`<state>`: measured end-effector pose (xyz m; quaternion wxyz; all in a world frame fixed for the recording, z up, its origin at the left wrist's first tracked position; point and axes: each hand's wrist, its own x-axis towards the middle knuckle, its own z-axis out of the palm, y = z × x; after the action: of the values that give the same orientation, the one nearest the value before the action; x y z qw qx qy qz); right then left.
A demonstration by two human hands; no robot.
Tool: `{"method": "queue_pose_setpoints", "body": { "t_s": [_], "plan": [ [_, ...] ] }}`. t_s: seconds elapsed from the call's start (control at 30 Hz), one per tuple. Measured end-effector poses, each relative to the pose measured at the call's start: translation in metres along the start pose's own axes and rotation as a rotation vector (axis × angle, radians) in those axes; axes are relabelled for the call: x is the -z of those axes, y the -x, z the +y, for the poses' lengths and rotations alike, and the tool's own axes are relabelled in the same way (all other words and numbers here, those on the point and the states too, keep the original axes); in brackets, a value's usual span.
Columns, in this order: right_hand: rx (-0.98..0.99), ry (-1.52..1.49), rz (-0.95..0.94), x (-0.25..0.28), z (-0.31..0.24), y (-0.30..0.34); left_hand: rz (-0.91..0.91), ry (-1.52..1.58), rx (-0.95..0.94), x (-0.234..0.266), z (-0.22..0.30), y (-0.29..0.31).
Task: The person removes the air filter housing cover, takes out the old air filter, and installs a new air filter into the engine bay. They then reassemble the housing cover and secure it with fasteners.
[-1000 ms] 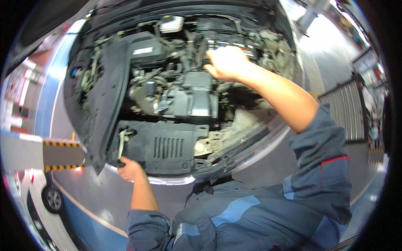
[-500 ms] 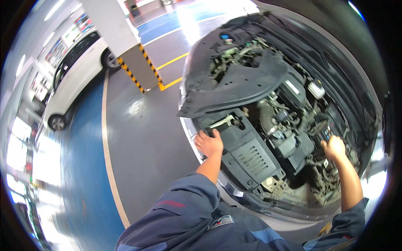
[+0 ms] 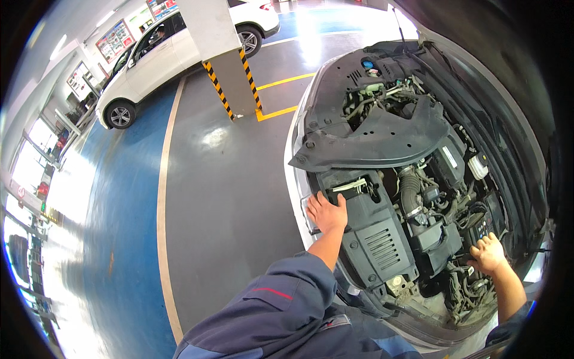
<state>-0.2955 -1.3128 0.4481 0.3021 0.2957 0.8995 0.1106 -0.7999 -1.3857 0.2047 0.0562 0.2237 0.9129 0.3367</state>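
My left hand (image 3: 327, 213) lies with fingers spread at the car's front edge, on the margin of a black plastic cover (image 3: 376, 245) with slots. Beside its fingertips is a pale hood latch part (image 3: 350, 186). Over the right side of the engine bay, my right hand (image 3: 488, 254) has its fingers curled; what is in them, if anything, is hidden. Right by it are a dark box (image 3: 480, 228) and a bundle of wires and hoses (image 3: 463, 293). A ribbed air intake hose (image 3: 410, 191) runs between the two hands.
A large black trim panel (image 3: 371, 146) lies loose-edged across the far part of the bay. The raised hood (image 3: 502, 66) overhangs the right. A white reservoir (image 3: 478, 166) sits near the rear. Beyond are a striped pillar (image 3: 230, 84) and a white car (image 3: 158, 63).
The view has swung, so the engine bay sits lower and farther right. My left hand stays on the front edge. My right hand has shifted slightly toward me beside the dark box.
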Motion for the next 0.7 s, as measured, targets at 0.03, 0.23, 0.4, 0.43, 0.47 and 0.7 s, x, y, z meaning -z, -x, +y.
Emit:
{"method": "queue_pose_setpoints", "body": {
  "t_s": [0.03,0.23,0.4,0.43,0.47,0.7],
  "plan": [
    [0.012,0.022,-0.090,-0.001,0.001,-0.002,0.004,0.007,0.008,0.000,0.000,0.000],
    [-0.854,-0.400,-0.040,-0.014,0.001,-0.003,0.063,0.009,-0.037,-0.003,-0.001,0.000],
    [-0.048,0.084,0.091,-0.001,-0.002,0.001,0.079,-0.027,-0.060,-0.002,-0.001,-0.002],
    [-0.475,-0.154,-0.049,0.002,-0.004,-0.003,0.073,-0.027,-0.060,-0.003,-0.001,-0.002],
    [-0.879,-0.423,-0.220,0.006,-0.006,-0.005,0.079,-0.030,-0.068,-0.003,-0.002,-0.002],
    [-0.044,0.028,-0.003,0.010,-0.005,-0.005,0.053,-0.078,-0.068,-0.007,-0.006,-0.002]
  ]
}}
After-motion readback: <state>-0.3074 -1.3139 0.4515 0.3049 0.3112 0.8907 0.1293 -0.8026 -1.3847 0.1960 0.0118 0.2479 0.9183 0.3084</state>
